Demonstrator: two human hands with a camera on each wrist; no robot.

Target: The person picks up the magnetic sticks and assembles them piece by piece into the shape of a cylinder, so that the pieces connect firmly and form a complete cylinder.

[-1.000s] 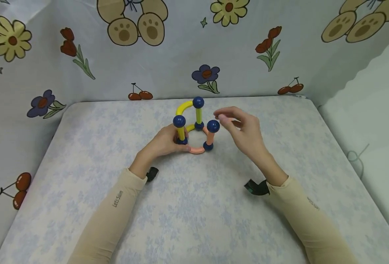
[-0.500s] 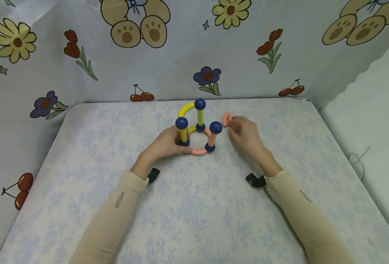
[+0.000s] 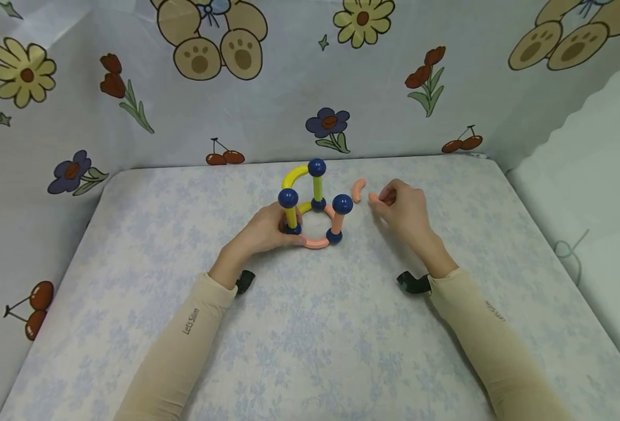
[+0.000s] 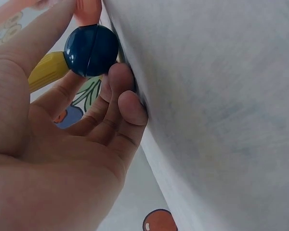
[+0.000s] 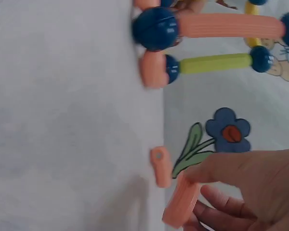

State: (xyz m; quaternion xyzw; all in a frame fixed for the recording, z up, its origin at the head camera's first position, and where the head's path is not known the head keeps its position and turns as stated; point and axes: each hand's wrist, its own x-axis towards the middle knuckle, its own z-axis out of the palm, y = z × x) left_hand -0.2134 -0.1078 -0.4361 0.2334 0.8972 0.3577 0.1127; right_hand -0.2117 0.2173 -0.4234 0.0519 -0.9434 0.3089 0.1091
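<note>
On the table, a magnetic ball-and-rod frame [image 3: 316, 243] stands upright. It has a ring of curved pink and yellow rods, dark blue balls, and three upright rods topped with balls. My left hand [image 3: 264, 229] grips its lower left side; in the left wrist view, fingers lie around a blue ball [image 4: 91, 50] joined to yellow and pink rods. To the right of the frame, my right hand [image 3: 407, 211] pinches a curved pink rod [image 5: 182, 202] between thumb and fingers. Another curved pink rod [image 3: 358, 190] lies loose on the table between that hand and the frame.
A pale blue patterned cloth covers the table [image 3: 310, 339]. Behind it rises a white backdrop [image 3: 278, 111] printed with flowers, cherries and paws. A thin cord [image 3: 570, 252] lies beyond the right edge.
My right hand came down from beside the frame's right ball to the pink rods, then drew back rightward with one, leaving the other lying. My left hand keeps its grip on the frame.
</note>
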